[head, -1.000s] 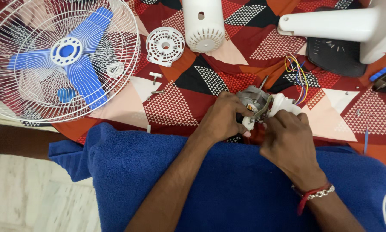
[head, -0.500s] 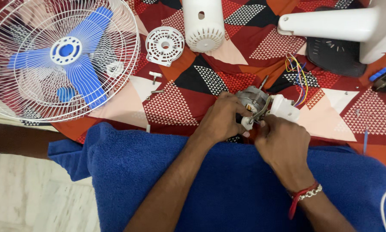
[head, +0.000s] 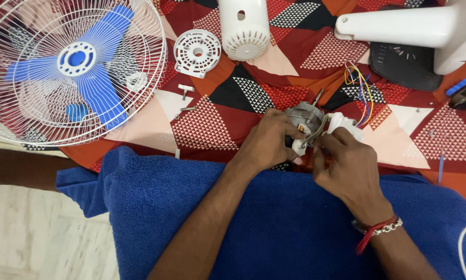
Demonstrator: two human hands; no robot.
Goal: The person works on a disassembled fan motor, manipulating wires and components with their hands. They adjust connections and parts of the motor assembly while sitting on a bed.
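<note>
**Two Hands on a Small Fan Motor**

Over the near edge of a red, black and cream patterned cloth [head: 217, 111], just past a blue towel [head: 295, 223], both hands met at a small grey metal fan motor [head: 304, 118]. The left hand [head: 268, 141] wrapped the motor's near side, fingers curled closed around its body. The right hand [head: 347, 163], with a red thread and a beaded band at the wrist, had its fingers pinched narrow at the motor's front, against a thin metal bracket and a white plastic piece [head: 342, 123] joined to it; what the fingertips gripped was too small to tell. A bundle of coloured wires [head: 361, 88] rose from behind the motor.

Well apart to the left lay a white wire fan guard with a blue three-bladed propeller [head: 77, 65] inside it. Near it, on the cloth, sat a round white slotted plastic cover [head: 196, 52] and a white vented cylindrical motor housing [head: 243, 26]. A white fan stand column [head: 399, 26] crossed the upper right corner above a dark plastic panel [head: 404, 65]. A few small screws [head: 187, 109] lay loose between the guard and the hands.
</note>
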